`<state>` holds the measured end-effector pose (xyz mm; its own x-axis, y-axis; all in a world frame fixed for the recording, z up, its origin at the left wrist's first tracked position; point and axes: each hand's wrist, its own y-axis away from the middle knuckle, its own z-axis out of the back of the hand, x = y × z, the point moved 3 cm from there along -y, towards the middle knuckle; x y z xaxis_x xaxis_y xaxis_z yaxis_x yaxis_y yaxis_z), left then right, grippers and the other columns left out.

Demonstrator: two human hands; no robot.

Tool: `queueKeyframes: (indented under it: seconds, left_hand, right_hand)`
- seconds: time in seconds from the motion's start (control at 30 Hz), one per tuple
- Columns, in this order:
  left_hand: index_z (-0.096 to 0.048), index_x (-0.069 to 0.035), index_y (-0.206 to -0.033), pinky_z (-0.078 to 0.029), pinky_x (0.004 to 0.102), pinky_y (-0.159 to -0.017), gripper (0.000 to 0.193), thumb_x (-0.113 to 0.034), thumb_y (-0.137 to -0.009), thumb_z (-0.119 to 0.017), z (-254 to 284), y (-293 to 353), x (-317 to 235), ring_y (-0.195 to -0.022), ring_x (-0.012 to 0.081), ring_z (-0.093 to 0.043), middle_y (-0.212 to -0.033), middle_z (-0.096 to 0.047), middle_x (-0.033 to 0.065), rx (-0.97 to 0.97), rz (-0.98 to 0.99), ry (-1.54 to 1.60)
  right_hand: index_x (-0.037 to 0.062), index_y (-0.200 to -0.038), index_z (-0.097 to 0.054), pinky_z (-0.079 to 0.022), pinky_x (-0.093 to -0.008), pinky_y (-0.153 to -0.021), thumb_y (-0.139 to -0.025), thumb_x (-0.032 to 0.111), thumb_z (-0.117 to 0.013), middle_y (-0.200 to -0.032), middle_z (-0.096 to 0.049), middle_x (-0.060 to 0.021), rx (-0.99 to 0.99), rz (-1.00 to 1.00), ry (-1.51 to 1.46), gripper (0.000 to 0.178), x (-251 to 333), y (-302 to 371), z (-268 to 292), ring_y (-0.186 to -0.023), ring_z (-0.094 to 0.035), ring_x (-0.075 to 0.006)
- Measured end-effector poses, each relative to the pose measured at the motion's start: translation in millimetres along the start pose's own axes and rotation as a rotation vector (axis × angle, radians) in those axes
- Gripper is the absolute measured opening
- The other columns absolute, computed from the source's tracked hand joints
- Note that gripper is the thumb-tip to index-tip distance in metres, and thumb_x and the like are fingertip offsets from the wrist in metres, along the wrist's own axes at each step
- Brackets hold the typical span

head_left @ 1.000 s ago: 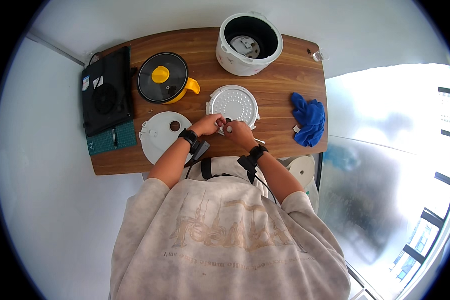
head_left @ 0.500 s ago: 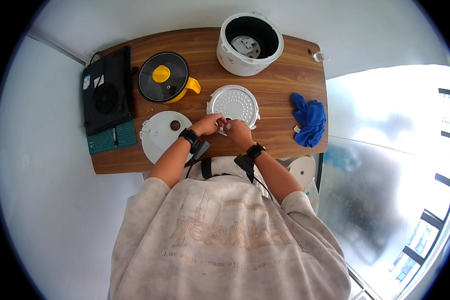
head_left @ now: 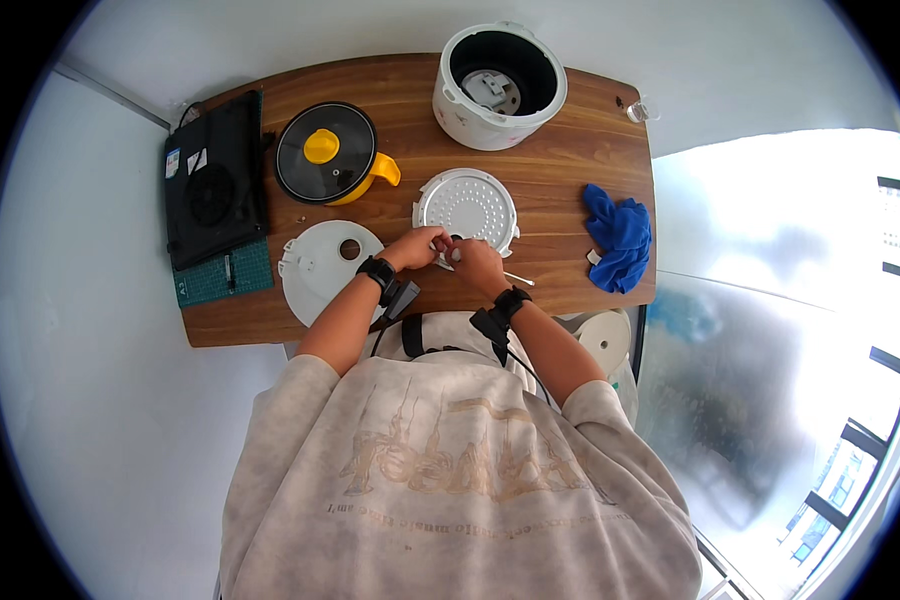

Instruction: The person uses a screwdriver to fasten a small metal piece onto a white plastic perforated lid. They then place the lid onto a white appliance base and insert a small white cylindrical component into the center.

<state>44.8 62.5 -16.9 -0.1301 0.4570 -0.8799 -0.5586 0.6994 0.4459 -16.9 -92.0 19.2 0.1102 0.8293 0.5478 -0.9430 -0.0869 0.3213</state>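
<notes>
Both hands meet at the near edge of a round lid plate (head_left: 465, 200), a dimpled silver disc in a white tabbed frame that lies on the table. My left hand (head_left: 418, 247) is closed, its fingertips pinched together. My right hand (head_left: 478, 264) is closed as well, its fingertips close to the left ones. Something small and dark shows between them, too small to name. A thin pale rod (head_left: 519, 279) sticks out to the right from beside my right hand; whether I hold it is hidden. Left of my left forearm lies a white round cover (head_left: 315, 268) with a hole.
At the back stands an open white cooker body (head_left: 480, 128). A yellow pot (head_left: 385, 172) with a dark glass lid stands left of centre. A black appliance (head_left: 215, 190) rests on a green cutting mat (head_left: 255, 275). A blue cloth (head_left: 620, 240) lies at the right, a small glass (head_left: 642, 109) behind it.
The thin pale rod now shows to the right of my right hand, where it was not visible before. Both hands stay almost in place at the lid plate.
</notes>
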Motion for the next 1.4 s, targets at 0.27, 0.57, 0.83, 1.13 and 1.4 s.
queueKeyframes:
  seconds: [0.27, 0.57, 0.83, 1.13, 1.4]
  left_hand:
    - [-0.063, -0.003, -0.115, -0.053, 0.0292, -0.07, 0.034, 0.012, -0.085, -0.057, -1, -1, 2, -0.084, 0.0149, -0.062, -0.099, -0.065, 0.0059, -0.008, -0.012, -0.045]
    - [-0.064, -0.003, -0.111, -0.054, 0.0312, -0.074, 0.031, 0.011, -0.085, -0.057, -3, -2, 8, -0.086, 0.0165, -0.062, -0.098, -0.066, 0.0063, -0.048, -0.04, -0.044]
    - [-0.064, -0.005, -0.106, -0.053, 0.0343, -0.082, 0.03, 0.012, -0.082, -0.057, -16, 3, 7, -0.089, 0.023, -0.065, -0.096, -0.067, 0.0093, -0.186, -0.076, -0.113]
    - [-0.063, -0.007, -0.105, -0.054, 0.036, -0.081, 0.03, 0.012, -0.083, -0.056, -33, 25, -22, -0.092, 0.0262, -0.066, -0.101, -0.065, 0.0097, -0.393, -0.041, -0.159]
    - [-0.06, -0.007, -0.11, -0.055, 0.0362, -0.084, 0.03, 0.01, -0.087, -0.055, -53, 37, -37, -0.101, 0.0292, -0.067, -0.111, -0.062, 0.0093, -0.598, -0.082, -0.054]
  right_hand:
    - [0.018, -0.088, -0.074, -0.055, -0.0473, -0.077, -0.08, 0.016, -0.068, -0.088, -0.072, -0.0134, -0.005, 0.092, 0.079, 0.01, 3, -1, -3, -0.088, -0.069, -0.0358]
    - [0.014, -0.092, -0.075, -0.054, -0.0491, -0.078, -0.083, 0.019, -0.069, -0.09, -0.073, -0.0151, 0.015, -0.027, -0.03, 0.012, 9, 4, 3, -0.087, -0.069, -0.0378]
    - [0.0109, -0.09, -0.075, -0.054, -0.0499, -0.075, -0.084, 0.022, -0.069, -0.083, -0.071, -0.0177, -0.061, 0.094, -0.079, 0.014, -1, 6, -5, -0.08, -0.068, -0.0403]
    - [0.0095, -0.091, -0.074, -0.054, -0.0492, -0.073, -0.083, 0.023, -0.07, -0.084, -0.071, -0.0182, 0.071, 0.028, -0.094, 0.016, -13, 3, -2, -0.081, -0.068, -0.0398]
    - [0.008, -0.092, -0.068, -0.055, -0.0449, -0.069, -0.08, 0.017, -0.073, -0.085, -0.07, -0.0124, -0.003, 0.334, -0.044, 0.015, -20, 10, 9, -0.081, -0.069, -0.0341]
